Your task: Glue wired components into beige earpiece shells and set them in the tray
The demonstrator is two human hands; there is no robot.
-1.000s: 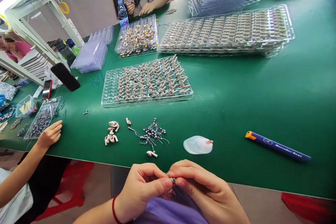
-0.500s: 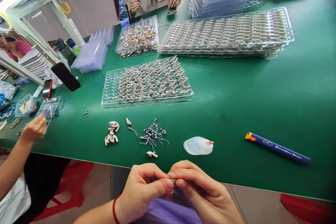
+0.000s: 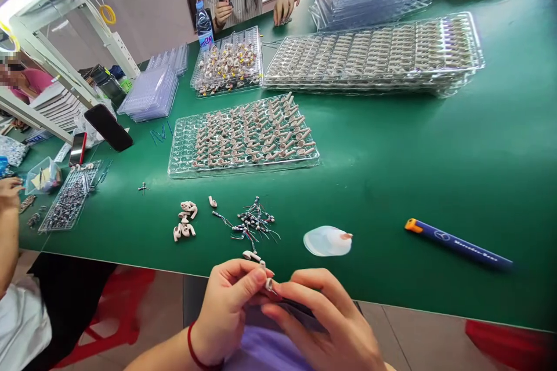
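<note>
My left hand [image 3: 228,307] pinches a beige earbud shell [image 3: 263,266] between thumb and forefinger, its round head facing right. Close against that head are the bent thumb and forefinger of my right hand [image 3: 324,316]; what lies between them is too small to make out. On the green table ahead, another beige shell [image 3: 251,255] lies just beyond my left hand. Past it is a heap of small parts with thin wires [image 3: 256,217]. Several loose shells [image 3: 185,221] form a little group to the left. A whitish, translucent flat piece [image 3: 326,242] lies right of the wired parts.
A clear tray of shells [image 3: 243,133] sits mid-table, with stacked filled trays [image 3: 374,58] behind. A blue pen-shaped tool [image 3: 461,245] lies at right. A phone [image 3: 108,126] leans at left. Co-workers sit across and on the left, one hand [image 3: 8,194] at the left edge.
My hands have come apart slightly, and the earbud shell now shows in my left fingers. The left co-worker's hand has drawn left, off the tray of small parts.
</note>
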